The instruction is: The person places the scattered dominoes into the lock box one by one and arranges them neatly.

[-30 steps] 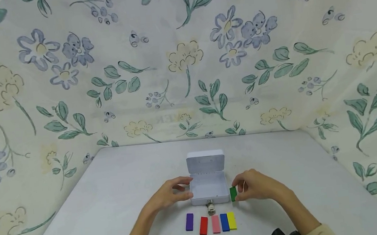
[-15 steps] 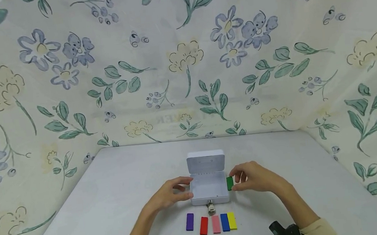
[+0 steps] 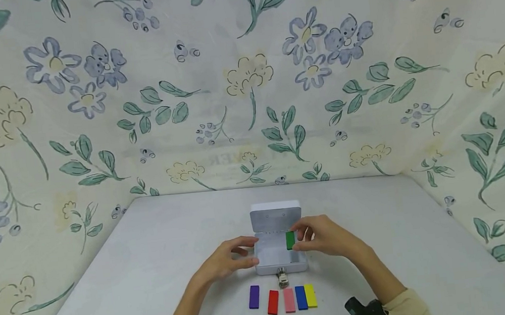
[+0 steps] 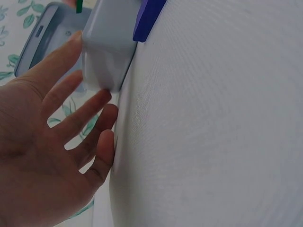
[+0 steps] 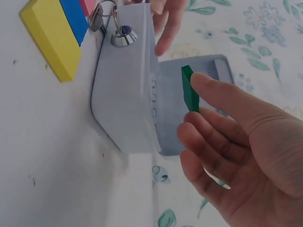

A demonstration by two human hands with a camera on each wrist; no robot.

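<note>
A white metal cash box point(image 3: 270, 270) stands with its lid point(image 3: 269, 220) raised. My right hand point(image 3: 326, 234) pinches a small green block point(image 3: 290, 240) between thumb and fingertips, above the right part of the box's inside. The right wrist view shows that green block point(image 5: 190, 90) clear of the box wall, its long edge held at both ends. At the box's left side rests my left hand point(image 3: 223, 260); its spread, loosely bent fingers touch the outer wall in the left wrist view, with the thumb near the rim.
In front of the box lie a purple block point(image 3: 254, 297), a red block point(image 3: 273, 302), a pink block point(image 3: 289, 301), a blue block point(image 3: 301, 298) and a yellow block point(image 3: 310, 296). Keys point(image 3: 283, 279) hang from the front lock. A floral cloth point(image 3: 213, 131) rises behind the white table point(image 3: 153, 268).
My right hand has carried the green block from beside the box's right wall, up and leftward, to over the open box. The left hand stays put at the box.
</note>
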